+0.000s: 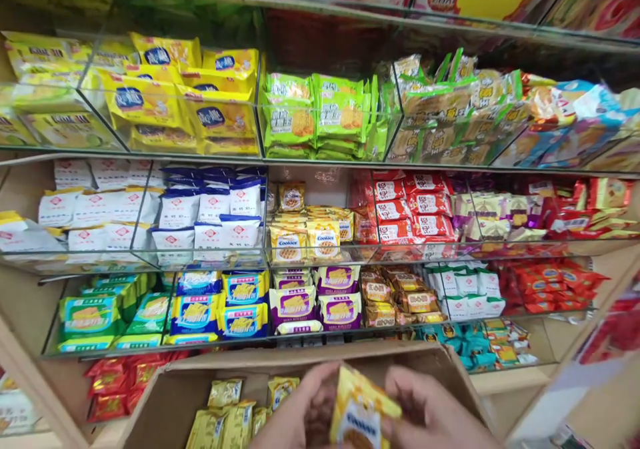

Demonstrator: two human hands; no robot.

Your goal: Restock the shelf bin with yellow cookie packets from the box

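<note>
Low in the view, my left hand (305, 406) and my right hand (425, 402) are both closed round a yellow cookie packet (363, 412). The packet is tilted, its label facing me, and my right thumb lies at its lower right. Part of my left fingers is in shadow behind it. Below both hands is an open cardboard box (170, 396), with several yellow packets (237, 426) inside on the left. On the middle shelf straight ahead, similar cookie packets (290, 242) stand stacked in a clear compartment.
Clear dividers split the shelves (330, 162) into compartments. Green packets (340, 109) fill one above the cookies, white packets (215, 216) sit to the left, red packets (430, 206) to the right, and purple packets (340, 302) below. Red packets (110, 386) lie beside the box.
</note>
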